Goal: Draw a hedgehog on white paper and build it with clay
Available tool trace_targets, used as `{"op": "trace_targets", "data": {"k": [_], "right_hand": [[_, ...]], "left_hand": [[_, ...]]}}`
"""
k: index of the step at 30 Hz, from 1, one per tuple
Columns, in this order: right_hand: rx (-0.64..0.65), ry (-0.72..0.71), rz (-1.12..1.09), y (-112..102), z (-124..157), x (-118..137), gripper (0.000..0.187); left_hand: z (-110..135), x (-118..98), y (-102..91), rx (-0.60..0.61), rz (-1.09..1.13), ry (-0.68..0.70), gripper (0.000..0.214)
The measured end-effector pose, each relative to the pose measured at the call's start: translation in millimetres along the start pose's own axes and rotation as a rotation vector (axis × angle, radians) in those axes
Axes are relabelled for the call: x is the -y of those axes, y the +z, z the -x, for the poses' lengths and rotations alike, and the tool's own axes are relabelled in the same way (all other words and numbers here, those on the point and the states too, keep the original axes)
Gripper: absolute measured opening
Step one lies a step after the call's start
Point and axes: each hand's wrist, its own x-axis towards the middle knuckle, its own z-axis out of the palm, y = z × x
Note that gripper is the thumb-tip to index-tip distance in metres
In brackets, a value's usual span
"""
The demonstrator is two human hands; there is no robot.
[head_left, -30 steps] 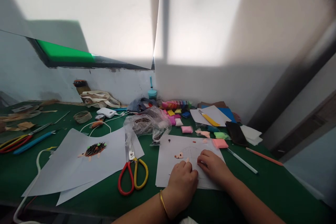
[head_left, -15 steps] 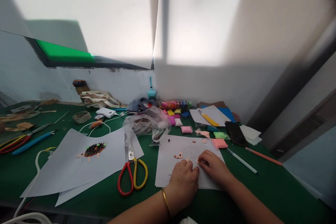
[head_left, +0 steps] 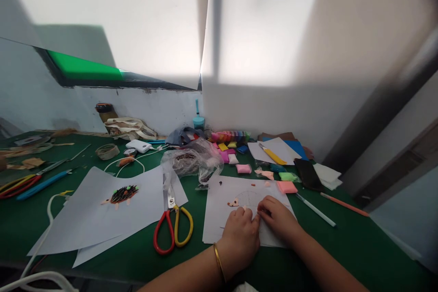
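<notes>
My left hand and my right hand rest side by side on a white sheet of paper with a faint drawn arc. Their fingertips meet and press down near the sheet's middle, fingers curled; what lies under them is hidden. A small peach clay shape sits on the sheet just beyond my left hand. A gold bangle circles my left wrist.
Red and yellow scissors lie left of the sheet. Further left, white sheets carry a clay hedgehog figure. Colourful clay packs, a plastic bag, a black phone, pens and cutters crowd the green table.
Both hands have shifted slightly, the fingertips drawing closer together on the sheet. Nothing else moved.
</notes>
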Motion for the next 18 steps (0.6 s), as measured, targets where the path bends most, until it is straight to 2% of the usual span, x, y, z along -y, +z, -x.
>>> {"op": "trace_targets", "data": {"k": [9, 18], "right_hand": [[-0.005, 0.037, 0.003, 2.0, -2.3, 0.8, 0.012], [-0.053, 0.059, -0.131, -1.7, -1.9, -2.2, 0.011]], "left_hand": [[-1.5, -0.8, -0.1, 0.003, -0.027, 0.001, 0.034], [-1.6, 0.4, 1.0, -0.013, -0.025, 0.010, 0.034]]}}
